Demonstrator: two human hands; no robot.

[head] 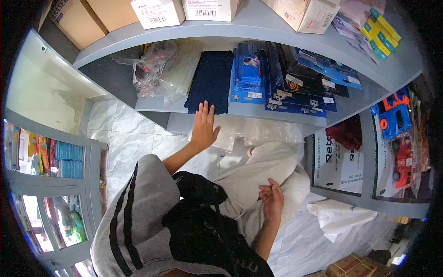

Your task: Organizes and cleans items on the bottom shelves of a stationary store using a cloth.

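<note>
My left hand (205,126) reaches forward with its fingertips resting on the front end of a folded dark navy cloth (211,79) with scalloped edges. The cloth lies on a grey shelf (249,116), its end at the front lip. Fingers lie flat and the thumb stands apart. My right hand (271,199) hovers over my light trousers, its fingers loosely bent and nothing visible in it. Right of the cloth lie blue carded packs with an astronaut picture (250,65). Dark packs with ball pictures (294,86) lie further right.
Crumpled clear plastic bags (152,69) lie left of the cloth. White cartons (207,10) line the shelf above. Packed toy vehicles (398,138) fill the right-hand side. A white plastic bag (339,218) lies on the tiled floor (128,145). A glass-fronted cabinet (93,187) stands at left.
</note>
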